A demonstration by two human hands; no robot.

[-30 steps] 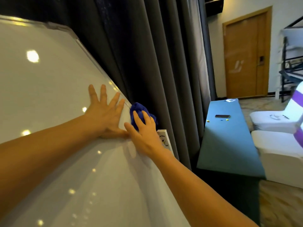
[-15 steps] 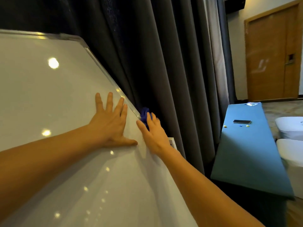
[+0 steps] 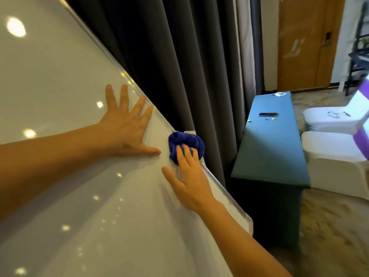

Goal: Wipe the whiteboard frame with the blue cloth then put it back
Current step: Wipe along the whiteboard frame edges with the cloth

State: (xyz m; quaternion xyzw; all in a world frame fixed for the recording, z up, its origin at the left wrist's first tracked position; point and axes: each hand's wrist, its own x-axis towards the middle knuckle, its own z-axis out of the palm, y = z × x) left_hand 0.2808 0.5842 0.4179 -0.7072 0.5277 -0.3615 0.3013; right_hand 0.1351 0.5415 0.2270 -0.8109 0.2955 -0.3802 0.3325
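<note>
Dark grey curtains (image 3: pixel 189 56) hang in heavy folds right behind a glossy whiteboard (image 3: pixel 60 76), whose slick surface mirrors round ceiling lights. Its thin silvery frame (image 3: pixel 223 188) runs diagonally down the right edge. Left hand (image 3: pixel 125 126) is pressed flat on the board, fingers spread apart, holding nothing. Right hand (image 3: pixel 189 180) lies open with its fingers draped over the blue cloth (image 3: pixel 183 142), a soft bunched-up wad pushed against the frame, so it's pressing rather than clenching. Off to the right there's a long table (image 3: pixel 269 152) in matte teal fabric with a dark phone (image 3: pixel 268 114) and a few tiny coloured bits on top. White fabric-covered chairs (image 3: pixel 331 156) sit just beside it, and a wooden door (image 3: pixel 303 41) is behind.
</note>
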